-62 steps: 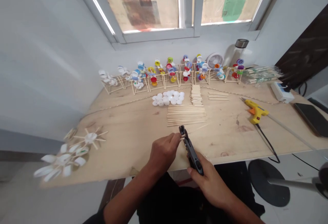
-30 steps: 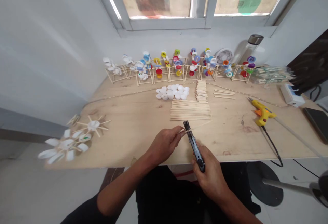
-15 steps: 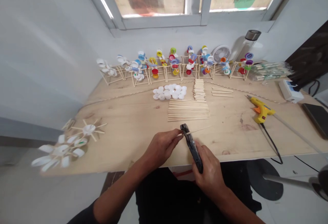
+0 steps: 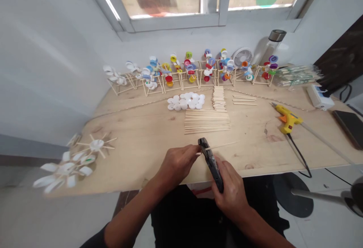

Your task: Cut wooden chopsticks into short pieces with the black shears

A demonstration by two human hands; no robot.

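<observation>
My left hand (image 4: 179,163) pinches a thin wooden stick (image 4: 222,145) near the front edge of the table. The stick passes through the jaws of a dark cutting tool, seemingly pliers (image 4: 212,164), and its long end points right. Around the tool's handles my right hand (image 4: 231,187) is closed. Just beyond the hands lies a flat bundle of long sticks (image 4: 207,121). Behind that are a stack of short cut sticks (image 4: 219,98) and a cluster of white bottle caps (image 4: 185,101).
Small stick frames with coloured caps (image 4: 190,74) line the wall. A yellow glue gun (image 4: 287,119) lies at right, its cord over the edge. A power strip (image 4: 320,96) and phone (image 4: 348,127) sit further right. White-bladed wheels (image 4: 66,169) rest at left.
The view has shifted slightly. Both hands stay almost in place, with the stick still between the tool's jaws and its free end showing a little more clearly.
</observation>
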